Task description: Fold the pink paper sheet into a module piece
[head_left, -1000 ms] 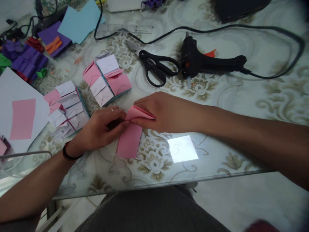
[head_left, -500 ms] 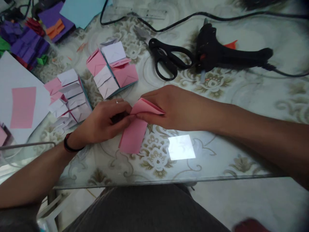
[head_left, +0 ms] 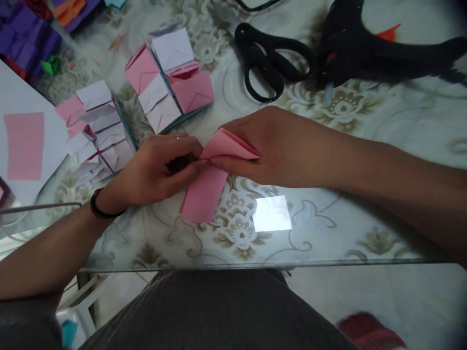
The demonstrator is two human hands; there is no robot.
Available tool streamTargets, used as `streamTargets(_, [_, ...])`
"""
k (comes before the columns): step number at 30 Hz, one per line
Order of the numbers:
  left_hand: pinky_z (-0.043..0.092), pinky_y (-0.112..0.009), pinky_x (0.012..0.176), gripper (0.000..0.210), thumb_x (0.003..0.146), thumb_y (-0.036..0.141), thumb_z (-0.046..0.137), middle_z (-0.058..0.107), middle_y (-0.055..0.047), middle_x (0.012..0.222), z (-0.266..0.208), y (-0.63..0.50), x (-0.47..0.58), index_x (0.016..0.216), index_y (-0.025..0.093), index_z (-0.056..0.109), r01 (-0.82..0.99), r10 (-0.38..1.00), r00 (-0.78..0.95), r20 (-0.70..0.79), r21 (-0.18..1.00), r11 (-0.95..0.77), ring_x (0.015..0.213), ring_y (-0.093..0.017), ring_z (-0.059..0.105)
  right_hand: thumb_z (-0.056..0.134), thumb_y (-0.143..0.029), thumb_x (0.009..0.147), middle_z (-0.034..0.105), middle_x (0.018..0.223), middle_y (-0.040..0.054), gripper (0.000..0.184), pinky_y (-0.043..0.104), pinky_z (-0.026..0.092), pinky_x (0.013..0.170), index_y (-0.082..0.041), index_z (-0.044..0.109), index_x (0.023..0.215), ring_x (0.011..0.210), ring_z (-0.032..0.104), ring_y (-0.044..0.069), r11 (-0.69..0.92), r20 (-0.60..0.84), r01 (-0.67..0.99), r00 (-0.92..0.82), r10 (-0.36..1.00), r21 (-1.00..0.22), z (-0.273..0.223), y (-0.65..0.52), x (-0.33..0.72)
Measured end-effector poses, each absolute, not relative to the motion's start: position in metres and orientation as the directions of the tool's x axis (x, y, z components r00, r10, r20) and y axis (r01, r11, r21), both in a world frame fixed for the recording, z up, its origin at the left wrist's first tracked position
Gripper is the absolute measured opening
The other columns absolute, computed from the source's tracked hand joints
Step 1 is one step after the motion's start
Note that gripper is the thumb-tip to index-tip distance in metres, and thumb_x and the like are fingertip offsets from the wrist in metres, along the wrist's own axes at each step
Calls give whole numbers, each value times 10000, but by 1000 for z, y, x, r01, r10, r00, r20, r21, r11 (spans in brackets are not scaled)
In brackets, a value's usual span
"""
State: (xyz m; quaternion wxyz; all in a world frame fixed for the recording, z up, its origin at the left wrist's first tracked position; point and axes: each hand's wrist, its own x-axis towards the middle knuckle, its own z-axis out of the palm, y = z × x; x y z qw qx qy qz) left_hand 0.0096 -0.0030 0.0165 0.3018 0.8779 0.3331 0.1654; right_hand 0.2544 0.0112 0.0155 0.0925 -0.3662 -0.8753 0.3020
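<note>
A folded strip of pink paper is pinched between my two hands above the glass-topped table. My left hand grips its left edge with thumb and fingers. My right hand holds the upper part, which bends over to the right, with the thumb pressed along the fold. Both thumb tips meet at the crease. Just beyond my hands stand two folded paper pieces, a pink-and-white one and a mostly white one, each with a teal edge.
Black scissors and a black glue gun lie at the back right. White paper bearing a pink rectangle is at far left. Purple folded paper sits behind it. The table's front edge runs before my lap.
The camera view has shifted closer, so the scissors and glue gun look larger and higher. My hands keep the same grip on the pink paper, with little visible change in its fold.
</note>
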Motion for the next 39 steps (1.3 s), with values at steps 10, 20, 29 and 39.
streamTargets(10, [401, -299, 592, 170, 1037, 279, 621, 624, -7, 744, 17, -3, 9, 880, 215, 633, 471, 679, 726, 110, 640, -607, 625, -131, 527, 550, -397, 1016, 658, 740, 18, 264, 300, 356, 686, -193, 646, 879, 731, 594, 151, 575, -2, 539, -731, 683, -616, 10, 11, 255])
streamTargets(20, [420, -291, 592, 117, 1046, 275, 626, 647, -5, 758, 15, -2, 8, 945, 220, 648, 462, 665, 735, 130, 622, -633, 656, -130, 574, 577, -380, 999, 697, 768, 27, 255, 310, 350, 704, -192, 632, 835, 733, 605, 153, 592, -2, 525, -749, 663, -611, 9, 14, 254])
streamTargets(29, [403, -300, 587, 117, 1050, 283, 628, 621, 9, 734, 14, -3, 8, 948, 230, 647, 475, 677, 724, 129, 618, -626, 626, -130, 540, 570, -365, 997, 676, 750, 30, 248, 300, 369, 731, -180, 628, 842, 752, 601, 159, 576, -45, 554, -743, 668, -601, 14, 13, 253])
streamTargets(39, [402, -322, 583, 171, 1056, 335, 600, 644, -15, 739, 14, -3, 9, 923, 241, 652, 489, 693, 712, 110, 630, -603, 629, -146, 544, 574, -401, 997, 681, 736, 32, 274, 302, 354, 699, -182, 648, 849, 722, 596, 159, 572, -42, 554, -739, 672, -605, 13, 14, 254])
